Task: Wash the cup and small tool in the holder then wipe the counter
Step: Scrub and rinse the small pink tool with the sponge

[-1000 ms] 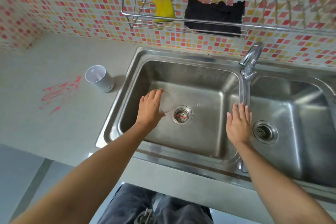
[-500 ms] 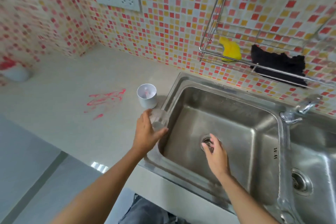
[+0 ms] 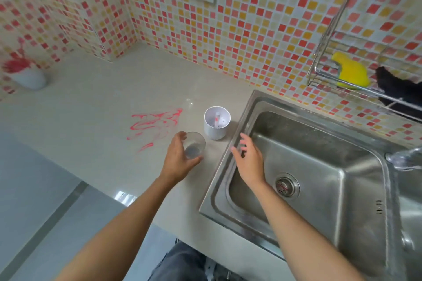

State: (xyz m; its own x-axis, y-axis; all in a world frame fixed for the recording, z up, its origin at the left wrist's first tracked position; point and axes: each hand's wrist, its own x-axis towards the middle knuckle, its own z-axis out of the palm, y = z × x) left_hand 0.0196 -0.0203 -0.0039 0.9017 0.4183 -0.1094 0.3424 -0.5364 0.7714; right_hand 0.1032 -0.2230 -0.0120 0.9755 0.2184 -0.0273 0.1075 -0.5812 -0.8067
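Note:
My left hand [image 3: 177, 159] grips a clear glass cup [image 3: 194, 146], upright, at the counter [image 3: 91, 121] just left of the sink; whether it touches the counter I cannot tell. Just behind it stands a white cylindrical holder [image 3: 216, 124] with a small white-and-red tool [image 3: 217, 118] inside. My right hand [image 3: 250, 159] hovers with fingers spread over the sink's left rim, holding nothing. Red smears [image 3: 155, 123] mark the counter left of the holder.
A double stainless sink [image 3: 319, 155] with a drain strainer [image 3: 285, 186] fills the right; the faucet [image 3: 404, 158] sits at the far right. A wire wall rack [image 3: 324, 61] holds a yellow sponge [image 3: 351, 70] and a black cloth [image 3: 399, 89]. A white pot [image 3: 29, 77] stands far left.
My left hand carried the glass cup out of the sink basin and leftward over the counter, near the holder. My right hand moved from the faucet to the sink's left rim. My view swung left.

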